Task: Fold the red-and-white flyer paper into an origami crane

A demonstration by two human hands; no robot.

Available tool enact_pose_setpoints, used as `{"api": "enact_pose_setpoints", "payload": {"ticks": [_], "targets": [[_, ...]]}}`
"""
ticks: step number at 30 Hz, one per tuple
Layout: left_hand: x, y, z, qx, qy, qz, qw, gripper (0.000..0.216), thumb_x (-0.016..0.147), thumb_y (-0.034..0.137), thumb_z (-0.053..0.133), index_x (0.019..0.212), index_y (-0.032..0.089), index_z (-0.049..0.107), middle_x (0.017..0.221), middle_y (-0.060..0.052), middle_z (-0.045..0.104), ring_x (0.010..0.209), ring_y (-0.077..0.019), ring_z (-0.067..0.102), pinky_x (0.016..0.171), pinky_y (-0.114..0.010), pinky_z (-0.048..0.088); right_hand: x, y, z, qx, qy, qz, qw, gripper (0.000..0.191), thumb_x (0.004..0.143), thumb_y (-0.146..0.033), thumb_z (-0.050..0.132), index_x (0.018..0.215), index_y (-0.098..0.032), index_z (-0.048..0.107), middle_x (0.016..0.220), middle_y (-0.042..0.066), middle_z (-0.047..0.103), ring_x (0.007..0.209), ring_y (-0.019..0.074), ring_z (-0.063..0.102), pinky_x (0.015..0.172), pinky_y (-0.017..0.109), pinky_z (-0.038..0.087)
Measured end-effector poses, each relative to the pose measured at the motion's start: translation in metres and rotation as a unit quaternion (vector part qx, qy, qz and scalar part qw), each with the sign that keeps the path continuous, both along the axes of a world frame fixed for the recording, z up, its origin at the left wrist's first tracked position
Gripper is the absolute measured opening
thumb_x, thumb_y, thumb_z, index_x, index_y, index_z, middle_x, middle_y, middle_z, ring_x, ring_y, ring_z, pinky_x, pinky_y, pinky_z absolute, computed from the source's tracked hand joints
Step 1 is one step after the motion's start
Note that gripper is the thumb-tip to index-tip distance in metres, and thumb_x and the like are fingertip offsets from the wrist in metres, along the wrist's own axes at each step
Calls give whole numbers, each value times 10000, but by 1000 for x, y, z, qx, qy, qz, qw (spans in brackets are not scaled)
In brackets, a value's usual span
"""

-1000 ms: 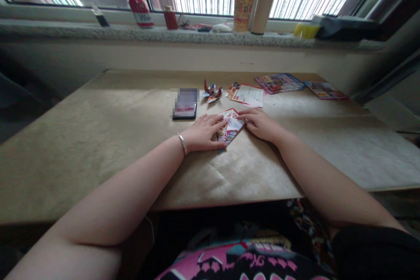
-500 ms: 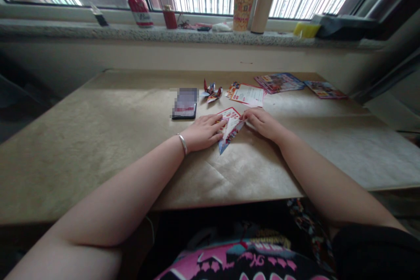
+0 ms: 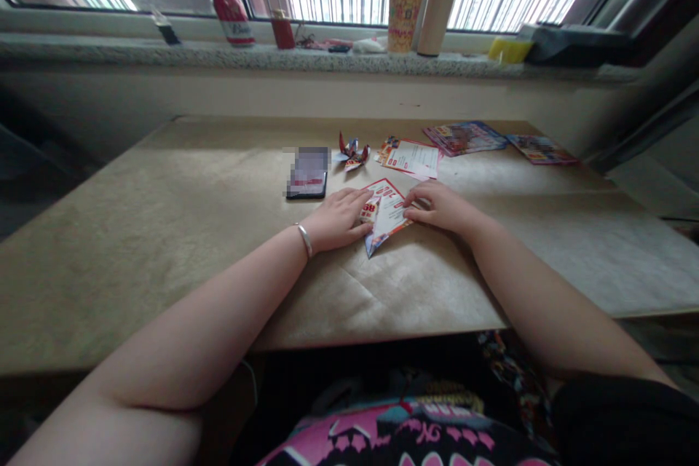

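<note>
A partly folded sheet of printed red-and-white paper (image 3: 389,215) lies on the brown paper-covered table (image 3: 164,233) between my hands. My left hand (image 3: 336,220), with a silver bangle at the wrist, rests on the sheet's left edge and its fingertips pinch a small raised flap. My right hand (image 3: 441,206) presses its fingertips on the sheet's right side, fingers drawn together. A finished folded paper figure (image 3: 352,151) stands just beyond the sheet.
A dark phone (image 3: 309,172) lies left of the sheet. Printed leaflets (image 3: 415,157) and more flyers (image 3: 464,137) lie at the back right. The windowsill (image 3: 273,56) holds a red can (image 3: 234,17), a cup (image 3: 405,17) and small items.
The right flap of the sheet has been opened outward, so more of its white printed face shows. My right hand slid right and down; my left hand now pinches a small flap.
</note>
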State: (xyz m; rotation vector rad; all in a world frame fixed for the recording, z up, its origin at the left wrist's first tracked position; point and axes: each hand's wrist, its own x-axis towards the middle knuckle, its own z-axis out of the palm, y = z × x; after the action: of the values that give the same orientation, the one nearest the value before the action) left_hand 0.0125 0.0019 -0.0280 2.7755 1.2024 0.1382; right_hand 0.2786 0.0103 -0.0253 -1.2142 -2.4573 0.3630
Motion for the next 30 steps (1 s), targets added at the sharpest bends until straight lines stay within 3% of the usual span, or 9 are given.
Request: {"api": "enact_pose_setpoints", "payload": {"ticks": [3,6,11,21,26,30], "targets": [[-1,1,-1,-13,-28,9,999,801,893,523,443,1512,71,207,1548,-172,314,1418,-285,303,1177,-393,236,-1,-2,-3,6,-16,13,1000,440,744,-447,734,1126,-229,710,1048,99,656,1001,257,589,942,418,450],[-1,1,-1,-23,-38,5,999,835,872,516,457,1517,69,171,1571,-172,263,1448,-283,252,1190,-396,210,-2,-4,-7,9,-27,10,1000,538,721,-483,751,1190,-224,693,1112,123,617,1048,275,572,983,443,445],[1,0,1,-40,-22,11,999,854,863,478,466,1522,51,131,1598,-177,175,1476,-290,180,1212,-419,132,-4,-3,-13,34,-30,31,998,589,740,-487,731,1264,-233,647,1297,135,571,1217,306,501,1086,488,372],[1,1,1,-47,-37,17,998,804,901,510,423,1526,94,137,1572,-176,254,1455,-297,236,1200,-468,145,-8,-4,-16,40,-67,38,996,666,778,-519,670,1364,-222,561,1424,116,522,1353,349,386,1142,550,291],[1,3,1,-20,-141,41,989,812,889,479,477,1528,107,140,1504,-187,345,1404,-299,321,1168,-453,257,-10,-5,-14,40,-86,24,995,711,774,-525,670,1394,-209,527,1451,108,497,1377,370,349,1147,552,291],[-1,5,2,29,-240,50,969,659,909,400,451,1469,94,287,1461,-174,414,1375,-262,370,1148,-419,310,-11,-5,-13,39,-95,25,994,713,781,-519,664,1398,-190,523,1455,111,494,1373,378,352,1147,554,294]]}}
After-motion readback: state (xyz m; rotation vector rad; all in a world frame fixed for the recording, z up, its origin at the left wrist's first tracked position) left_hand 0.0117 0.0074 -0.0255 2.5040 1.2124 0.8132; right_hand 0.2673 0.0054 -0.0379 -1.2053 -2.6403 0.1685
